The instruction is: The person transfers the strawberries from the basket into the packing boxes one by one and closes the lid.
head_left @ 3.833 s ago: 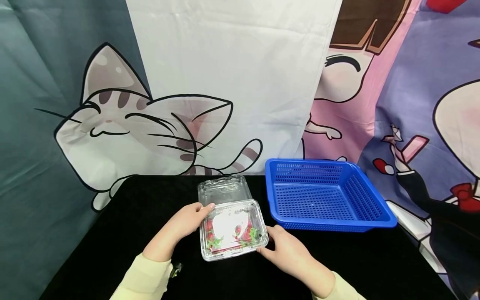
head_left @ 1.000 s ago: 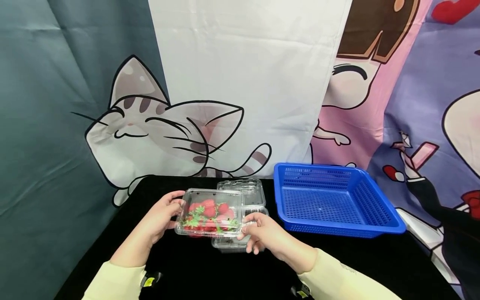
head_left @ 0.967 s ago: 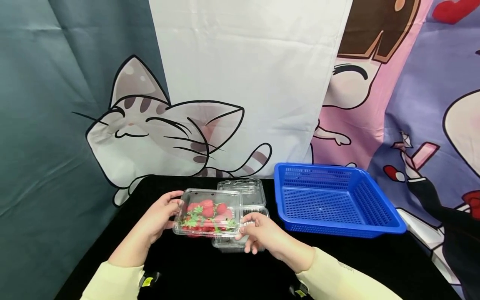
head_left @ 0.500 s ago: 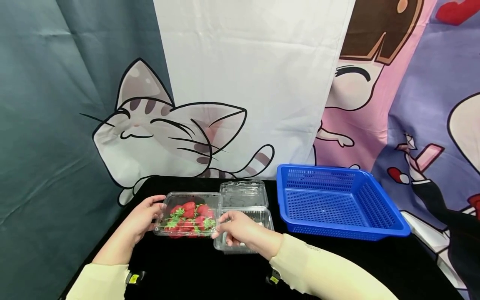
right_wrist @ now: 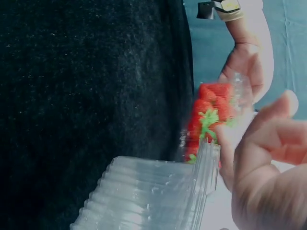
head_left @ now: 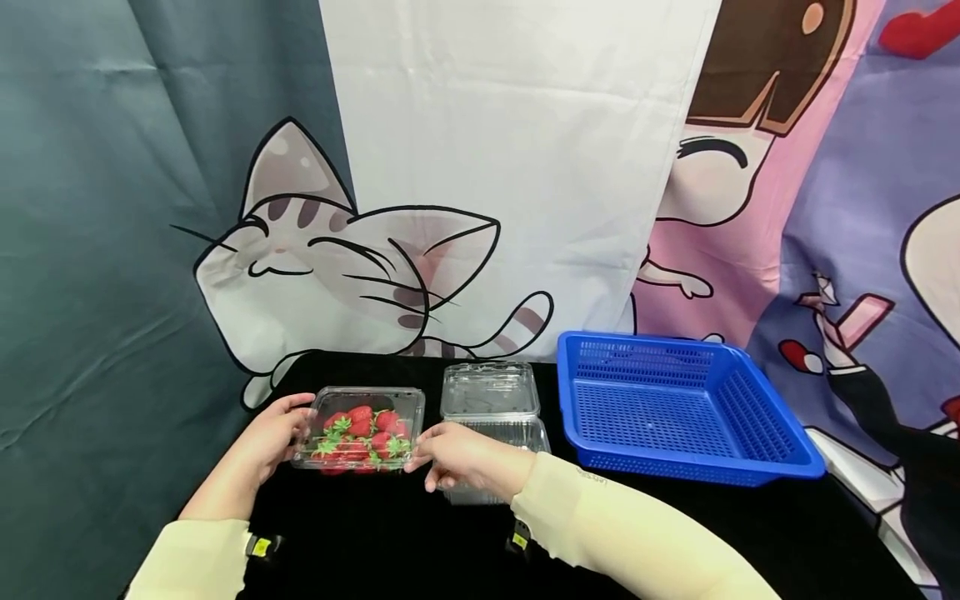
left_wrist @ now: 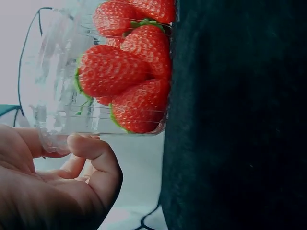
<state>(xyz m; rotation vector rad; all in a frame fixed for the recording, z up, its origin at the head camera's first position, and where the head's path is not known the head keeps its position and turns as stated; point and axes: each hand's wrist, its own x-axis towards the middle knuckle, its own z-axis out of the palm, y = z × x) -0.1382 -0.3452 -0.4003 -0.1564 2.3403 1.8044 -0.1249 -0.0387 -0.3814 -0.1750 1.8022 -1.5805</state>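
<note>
A clear plastic clamshell box [head_left: 369, 391] of red strawberries [head_left: 360, 427] is at the left of the black cloth, lid down. My left hand [head_left: 268, 437] pinches its left rim, thumb and fingers meeting on the edge in the left wrist view. At its near right corner, my right hand [head_left: 468, 457] grips the edge with thumb and fingertips; its other fingers curl loosely below. Whether the box's base touches the cloth, I cannot tell. Behind my right hand stands a second clear clamshell [head_left: 491, 392], lid folded back; the hand and sleeve partly cover its base.
A blue perforated plastic basket [head_left: 637, 408] stands on the right of the black cloth [head_left: 375, 542]. Behind the table hangs a printed curtain [head_left: 487, 125] with a cartoon cat. Black wristbands [head_left: 262, 546] with yellow marks sit at both wrists.
Both hands have carried the strawberry box leftward, off the second clamshell, which shows its base more fully now. The box is lower, and the head view has shifted slightly left.
</note>
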